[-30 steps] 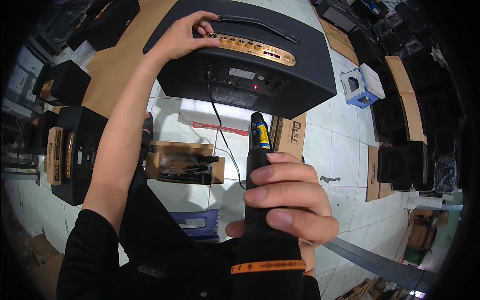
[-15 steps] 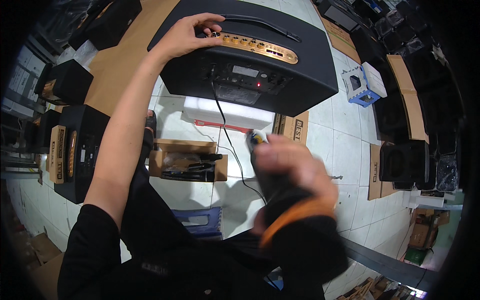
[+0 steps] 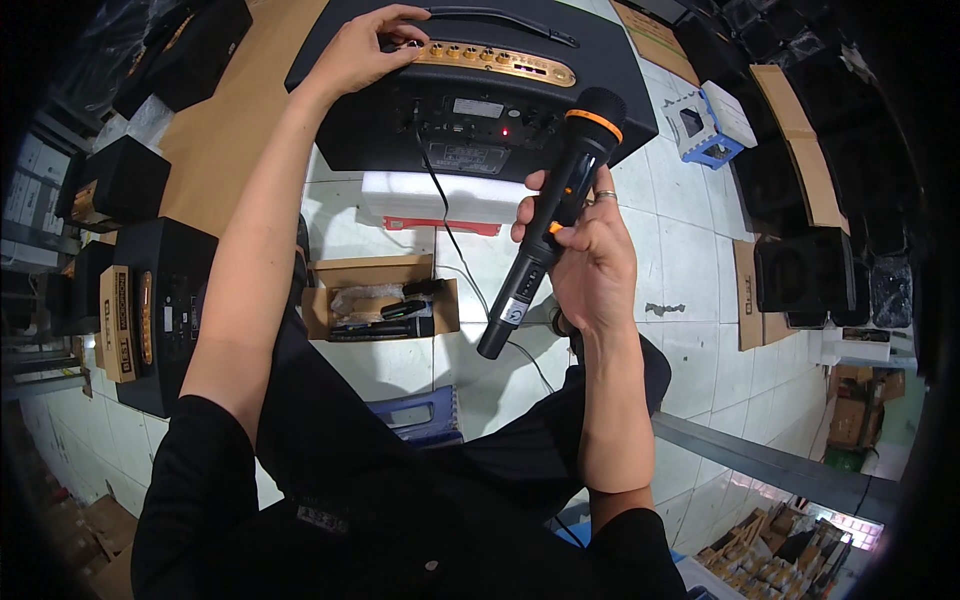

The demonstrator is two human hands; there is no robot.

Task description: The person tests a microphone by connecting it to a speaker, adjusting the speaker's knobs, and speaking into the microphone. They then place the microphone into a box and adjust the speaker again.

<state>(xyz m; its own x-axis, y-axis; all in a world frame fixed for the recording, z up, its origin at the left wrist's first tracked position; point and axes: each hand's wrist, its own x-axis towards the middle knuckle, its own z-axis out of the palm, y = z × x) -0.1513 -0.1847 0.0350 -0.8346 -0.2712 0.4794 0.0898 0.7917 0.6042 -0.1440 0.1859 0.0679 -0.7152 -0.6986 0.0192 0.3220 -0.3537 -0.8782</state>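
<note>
A black speaker [image 3: 610, 90] with a carry handle [image 3: 505, 20] and a gold knob panel [image 3: 535, 66] fills the top of the view. My left hand [image 3: 365, 50] grips a knob at that panel's left end. A red light glows on the black rear panel, where a black cable is plugged in. My right hand [image 3: 595, 260] holds a black wireless microphone [image 3: 530, 265] with orange rings and switch, its grille up and right over the speaker's edge, thumb on the orange switch.
A white foam block [image 3: 440, 198] sits below the speaker. An open cardboard box [image 3: 445, 310] holds dark items on the tiled floor. More speakers [image 3: 190, 300] stand left; dark speakers [image 3: 790, 275] and cardboard line the right. A blue-white step stool [image 3: 715, 125] and blue plastic piece [image 3: 415, 415] are nearby.
My right hand has turned the microphone over, bringing its grille from the bottom to the top and its orange switch into view. My left hand stays at the knobs.
</note>
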